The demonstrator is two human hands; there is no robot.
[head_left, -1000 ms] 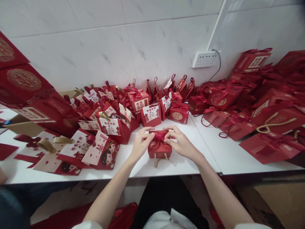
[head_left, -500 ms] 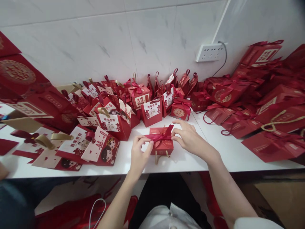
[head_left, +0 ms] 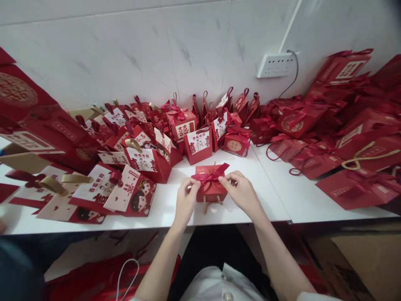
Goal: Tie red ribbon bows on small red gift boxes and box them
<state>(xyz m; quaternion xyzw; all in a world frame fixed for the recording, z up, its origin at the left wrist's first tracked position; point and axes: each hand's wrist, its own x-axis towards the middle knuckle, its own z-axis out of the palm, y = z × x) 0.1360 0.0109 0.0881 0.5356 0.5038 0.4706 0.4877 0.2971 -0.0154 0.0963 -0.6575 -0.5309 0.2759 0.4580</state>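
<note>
A small red box (head_left: 211,195) with gold cord handles sits on the white table in front of me. A dark red ribbon (head_left: 210,177) is tied in a bow across its top. My left hand (head_left: 188,194) pinches the bow's left loop. At the bow's right side, my right hand (head_left: 239,188) has its thumb and fingertips closed on the ribbon. The cord handle hangs out at the box's near side.
Many red and white gift boxes (head_left: 198,146) stand behind and to the left. A heap of red boxes (head_left: 297,121) fills the right. A stack of large red boxes (head_left: 59,129) leans at far left. A power strip (head_left: 275,65) is on the wall.
My right hand has come inward and down from the ribbon's right end and now pinches the bow beside the knot. My left hand keeps its hold on the left side.
</note>
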